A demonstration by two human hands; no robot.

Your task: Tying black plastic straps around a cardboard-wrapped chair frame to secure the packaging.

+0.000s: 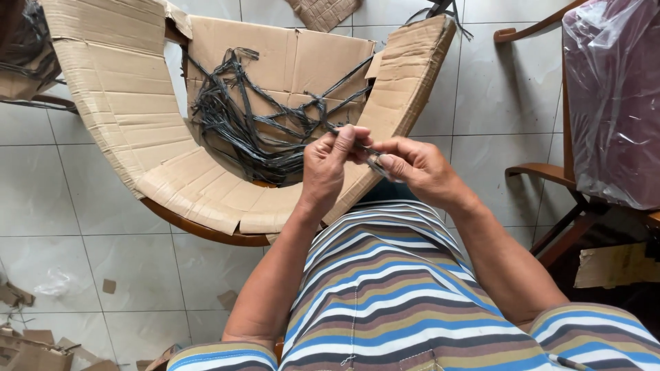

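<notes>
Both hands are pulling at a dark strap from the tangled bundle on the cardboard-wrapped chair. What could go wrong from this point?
1. The strap is pinched between the left hand and the right hand; it runs back into the tangled bundle, so a pull may tighten the knots.
2. A thin strap under tension could cut or chafe the fingers.
3. A hard tug might tear or shift the cardboard wrapped on the chair.
</notes>
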